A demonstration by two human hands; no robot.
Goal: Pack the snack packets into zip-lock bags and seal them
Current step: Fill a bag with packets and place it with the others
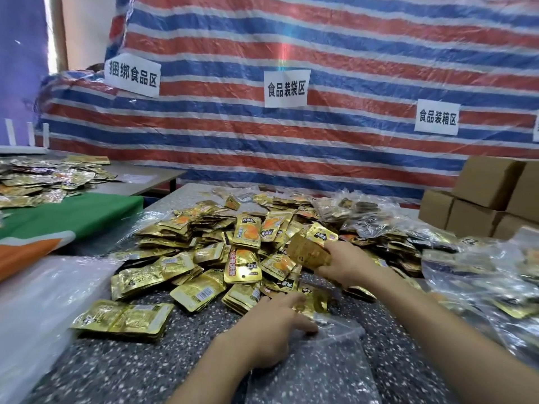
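Observation:
A big heap of gold snack packets (242, 246) covers the middle of the speckled grey table (145, 365). My right hand (345, 265) grips a small stack of gold packets (309, 250) at the heap's right side, a little above the table. A clear zip-lock bag (326, 365) lies flat near the table's front. My left hand (274, 330) rests on the bag's upper edge, its fingers pinching the opening. Whether any packets lie inside the bag I cannot tell.
Filled clear bags of packets (481, 275) pile up on the right, with cardboard boxes (490, 199) behind them. A stack of clear plastic (43, 310) lies at the left. Another table with loose packets (38, 179) stands at far left. A striped tarp (291, 135) hangs behind.

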